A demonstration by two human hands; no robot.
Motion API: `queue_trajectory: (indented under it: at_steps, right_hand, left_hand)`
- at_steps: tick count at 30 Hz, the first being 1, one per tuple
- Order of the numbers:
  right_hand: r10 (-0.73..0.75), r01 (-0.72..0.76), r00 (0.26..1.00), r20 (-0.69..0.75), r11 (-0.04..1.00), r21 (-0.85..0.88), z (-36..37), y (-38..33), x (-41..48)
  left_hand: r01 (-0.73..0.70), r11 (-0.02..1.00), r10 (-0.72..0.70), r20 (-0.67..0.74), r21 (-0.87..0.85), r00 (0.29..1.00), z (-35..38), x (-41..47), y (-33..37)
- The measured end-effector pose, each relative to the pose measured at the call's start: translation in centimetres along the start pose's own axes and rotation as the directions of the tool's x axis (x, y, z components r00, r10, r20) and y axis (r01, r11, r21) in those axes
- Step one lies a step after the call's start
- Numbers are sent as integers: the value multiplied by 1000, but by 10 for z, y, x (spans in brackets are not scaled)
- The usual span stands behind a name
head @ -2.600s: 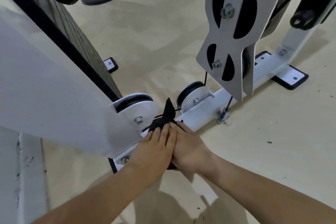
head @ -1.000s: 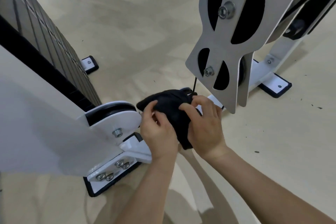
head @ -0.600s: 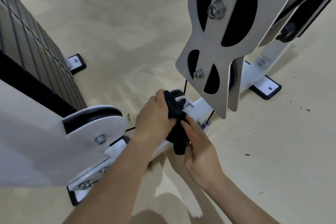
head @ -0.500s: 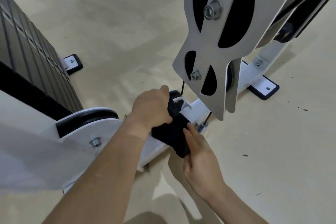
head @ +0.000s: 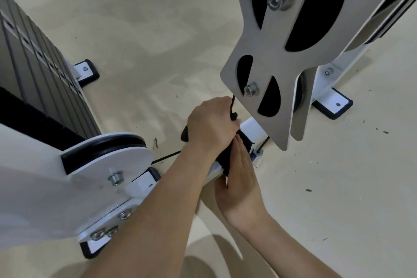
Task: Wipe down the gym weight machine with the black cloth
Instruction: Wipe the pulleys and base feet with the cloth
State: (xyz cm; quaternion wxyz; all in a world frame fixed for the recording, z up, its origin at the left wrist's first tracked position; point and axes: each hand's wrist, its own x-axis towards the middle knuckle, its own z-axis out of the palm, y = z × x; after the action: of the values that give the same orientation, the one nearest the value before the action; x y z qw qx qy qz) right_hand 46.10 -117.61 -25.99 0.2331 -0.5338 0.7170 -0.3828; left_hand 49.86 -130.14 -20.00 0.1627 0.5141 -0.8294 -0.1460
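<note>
The black cloth [head: 225,158] is draped over the white base bar [head: 251,128] of the weight machine, at the low pulley, which the cloth and my hands hide. My left hand [head: 212,126] is curled over the top of the cloth and grips it against the pulley. Lower down, my right hand [head: 240,178] lies with straight fingers pressed on the cloth's near side against the bar. Only small dark parts of the cloth show between and beside the hands.
A grey pulley bracket plate [head: 266,56] hangs just above and right of my hands. A white pulley disc [head: 108,160] and the dark weight stack [head: 40,79] stand at left. Black-edged machine feet [head: 334,106] sit on the beige floor. A thin cable [head: 167,156] runs low.
Both hands carried the cloth from the near end of the bar up to the low pulley. My left hand has closed over the cloth's top; my right hand's fingers now lie flat on it.
</note>
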Motion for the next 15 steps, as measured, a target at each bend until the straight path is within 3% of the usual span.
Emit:
queue_trajectory:
  at_steps: [3,6,8,10,12,15]
  right_hand:
    - [-21,18,999,-35,996,-91,4,-4,8]
    - [-87,82,996,-17,980,-181,3,-2,17]
    - [-148,145,989,14,945,-294,5,5,11]
    - [-229,246,969,90,902,-356,9,10,-3]
    - [-319,358,934,163,860,-365,11,15,-18]
    - [-424,445,895,137,829,-338,5,9,-23]
  left_hand:
    - [-28,985,29,1,171,1000,8,1,-1]
    - [-79,988,98,-147,132,984,17,-11,-12]
    - [-54,998,60,-187,37,981,22,-31,-22]
    - [81,993,-92,-129,-86,987,26,-62,-33]
    - [170,983,-173,-47,-63,984,27,-93,-43]
    - [62,997,-61,-25,46,998,26,-125,-52]
